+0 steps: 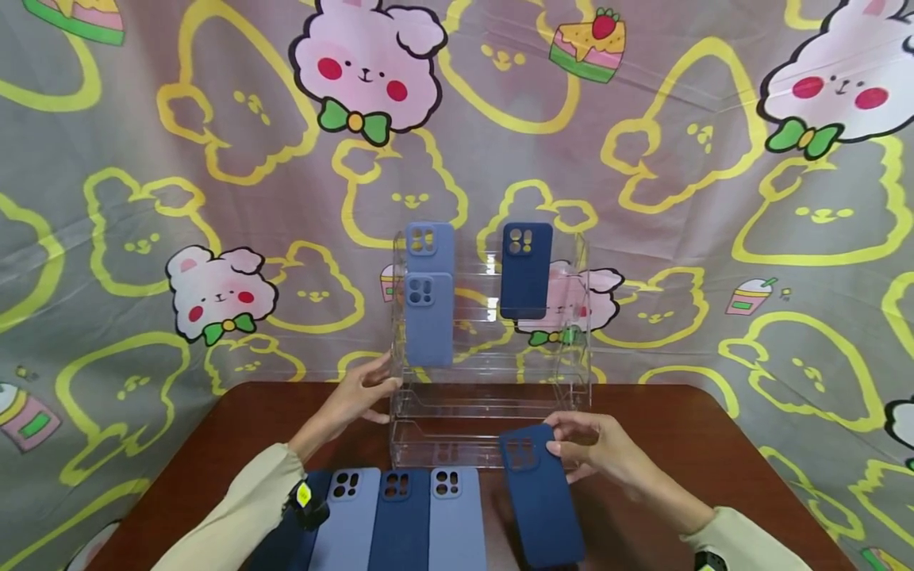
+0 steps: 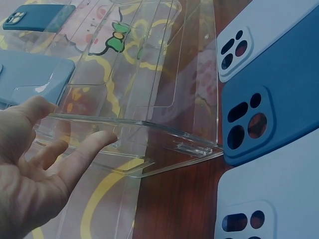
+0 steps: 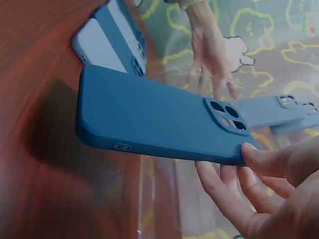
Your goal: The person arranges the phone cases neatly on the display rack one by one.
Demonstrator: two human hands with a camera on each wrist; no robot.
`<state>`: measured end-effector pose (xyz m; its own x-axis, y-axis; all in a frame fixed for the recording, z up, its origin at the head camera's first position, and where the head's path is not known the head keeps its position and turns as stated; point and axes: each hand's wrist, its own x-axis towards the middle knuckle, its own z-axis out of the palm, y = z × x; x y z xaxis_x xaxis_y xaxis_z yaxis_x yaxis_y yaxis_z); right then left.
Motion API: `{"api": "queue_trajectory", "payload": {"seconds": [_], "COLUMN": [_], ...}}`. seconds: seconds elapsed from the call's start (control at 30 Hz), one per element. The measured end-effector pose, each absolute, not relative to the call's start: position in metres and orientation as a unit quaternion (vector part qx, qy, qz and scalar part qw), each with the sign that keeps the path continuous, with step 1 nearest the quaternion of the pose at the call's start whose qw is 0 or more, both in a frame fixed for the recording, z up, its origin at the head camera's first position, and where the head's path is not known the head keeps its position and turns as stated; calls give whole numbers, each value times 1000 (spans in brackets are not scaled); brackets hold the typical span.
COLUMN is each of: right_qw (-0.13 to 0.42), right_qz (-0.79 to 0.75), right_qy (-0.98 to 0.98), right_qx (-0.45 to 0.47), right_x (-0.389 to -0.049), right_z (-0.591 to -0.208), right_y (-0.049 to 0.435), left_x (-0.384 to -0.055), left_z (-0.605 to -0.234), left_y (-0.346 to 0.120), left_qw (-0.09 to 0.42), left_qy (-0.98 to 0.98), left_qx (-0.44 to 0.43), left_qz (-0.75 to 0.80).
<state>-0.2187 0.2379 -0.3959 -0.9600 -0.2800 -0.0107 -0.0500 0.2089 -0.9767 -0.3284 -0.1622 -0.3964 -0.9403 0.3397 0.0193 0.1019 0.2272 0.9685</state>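
Note:
A dark blue phone case [image 1: 543,500] is pinched at its upper corner, beside the camera cutouts, by my right hand [image 1: 607,448]. In the right wrist view the thumb lies on the case's edge [image 3: 164,119], with the other fingers beneath. The case is tilted above the table, in front of a clear tiered display stand [image 1: 493,408]. My left hand [image 1: 357,396] is at the stand's left side, fingers loosely extended along its clear side panel [image 2: 164,127]. Two light blue cases [image 1: 430,329] stand in the left column of the stand, and one dark blue case [image 1: 526,274] stands upper right.
Several light and dark blue cases, among them a light one [image 1: 458,523], lie in a row at the front of the brown table [image 1: 664,468]. A patterned cloth [image 1: 664,317] hangs behind the stand.

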Motion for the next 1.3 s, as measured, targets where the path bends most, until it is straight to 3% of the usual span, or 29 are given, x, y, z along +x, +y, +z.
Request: {"api": "queue_trajectory", "payload": {"seconds": [0.73,1.03,1.3], "right_qw": [-132,-274,-313], "right_qz": [-554,-575,-556], "right_qy": [812,750,747], "right_qx": [-128,-177,-188], "right_x": [-261,-290,-315], "right_z": [-311,-296,-286], "right_y": [252,249,243], "left_x": [-326,-325,-330], "left_z": [-396,-396,-391], "left_y": [-162,-161,-164], "left_qw": [92,93,100], "left_qy": [773,774,763], "left_qx": [144,141,159], "left_qz": [611,610,619]}}
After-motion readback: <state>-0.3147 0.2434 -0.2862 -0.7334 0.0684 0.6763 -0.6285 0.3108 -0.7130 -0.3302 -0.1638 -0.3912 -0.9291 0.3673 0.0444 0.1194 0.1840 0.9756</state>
